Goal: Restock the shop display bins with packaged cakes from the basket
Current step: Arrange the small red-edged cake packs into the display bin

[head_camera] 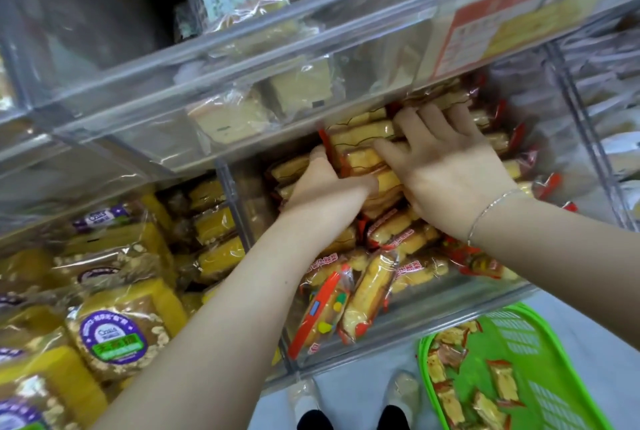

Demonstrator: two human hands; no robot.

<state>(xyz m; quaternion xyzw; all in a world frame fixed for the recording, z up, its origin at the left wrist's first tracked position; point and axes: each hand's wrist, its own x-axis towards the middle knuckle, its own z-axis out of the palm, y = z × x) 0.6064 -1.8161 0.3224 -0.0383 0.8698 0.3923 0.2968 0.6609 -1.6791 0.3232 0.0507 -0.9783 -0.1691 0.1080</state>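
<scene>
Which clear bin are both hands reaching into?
The red-wrapped cake bin, above the green basket; the left bin holds purple-labelled cakes, the upper bin pale slices.

Left hand's fingers (320,155) behind cakes (360,149)

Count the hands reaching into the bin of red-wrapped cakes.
2. The left hand grips a stack of red-wrapped cakes in the clear bin; the right hand lies flat on that stack's right side. No other hands seem hidden.

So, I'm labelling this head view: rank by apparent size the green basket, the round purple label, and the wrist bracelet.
1. green basket, partly cut off by the frame
2. round purple label
3. wrist bracelet, a thin chain on the right wrist
</scene>
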